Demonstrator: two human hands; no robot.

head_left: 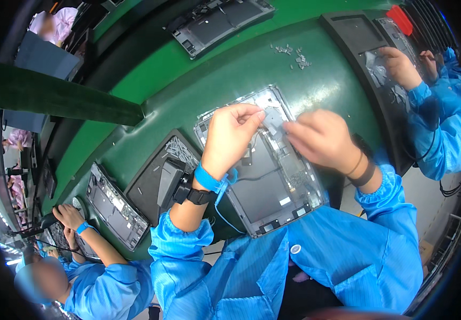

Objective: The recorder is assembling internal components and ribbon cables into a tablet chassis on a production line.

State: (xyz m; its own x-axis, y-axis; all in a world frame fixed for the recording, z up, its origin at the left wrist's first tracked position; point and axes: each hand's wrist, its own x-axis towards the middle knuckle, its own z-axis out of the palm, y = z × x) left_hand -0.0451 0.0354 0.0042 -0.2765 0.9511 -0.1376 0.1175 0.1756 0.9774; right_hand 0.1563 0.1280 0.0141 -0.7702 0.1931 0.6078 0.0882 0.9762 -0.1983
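Observation:
An opened laptop chassis (257, 200) lies tilted on the table in front of me, showing black battery packs, cables and a circuit board strip. Over its far part, the thumb and forefinger of my left hand (228, 133) are pinched together beside a flat grey piece (275, 121); what lies between the fingertips is too small to make out. My right hand (324, 140) hovers at the chassis's right edge with bent fingers, their tips close to that grey piece. Motion blurs it, so its grip is unclear. A blue strap with a cord and a black device sit on my left wrist.
Left of the chassis, a dark tray (153, 165) holds many small grey strips. Another opened chassis (117, 208) lies beyond it, near a co-worker's hands (70, 217). Small grey bits (298, 57) are scattered ahead. At right, another person's hand (401, 66) works over a black tray (356, 50).

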